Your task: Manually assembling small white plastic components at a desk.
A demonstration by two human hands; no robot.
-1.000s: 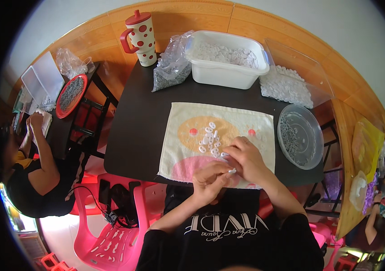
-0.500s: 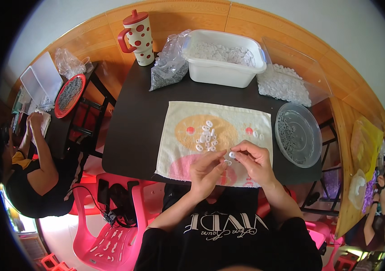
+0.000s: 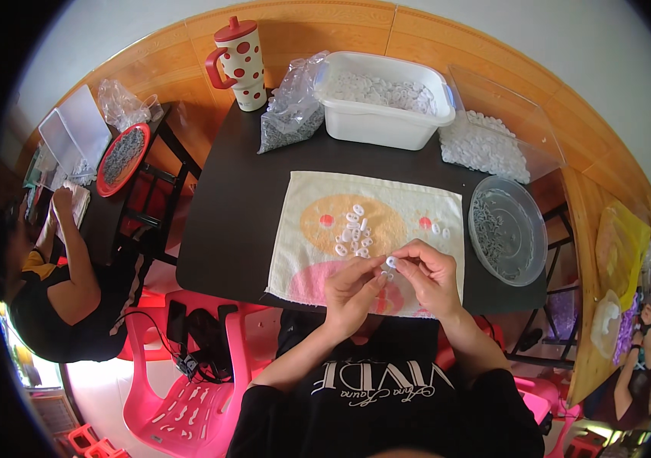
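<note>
My right hand (image 3: 431,281) pinches a small white oval plastic piece (image 3: 392,262) between thumb and forefinger. Close against it, my left hand (image 3: 350,294) has thumb and fingertips pinched; whatever they hold is too small to make out. Both hands are above the near part of a cream towel (image 3: 283,263) with a pink and yellow print. A small heap of similar white oval pieces (image 3: 354,233) lies on the towel beyond my fingers. Two loose white pieces (image 3: 436,228) rest toward the towel's right side.
Along the dark table's (image 3: 222,191) back stand a spotted tumbler (image 3: 248,72), a bag of grey bits (image 3: 289,130), a white tub (image 3: 383,130) and a clear box of white pieces (image 3: 486,145). At right sits a round clear tray (image 3: 520,248) of grey parts. Another person (image 3: 66,282) works at left.
My left fingertips have come closer to the white oval piece in my right hand. The whole view has shifted slightly; the heap looks the same.
</note>
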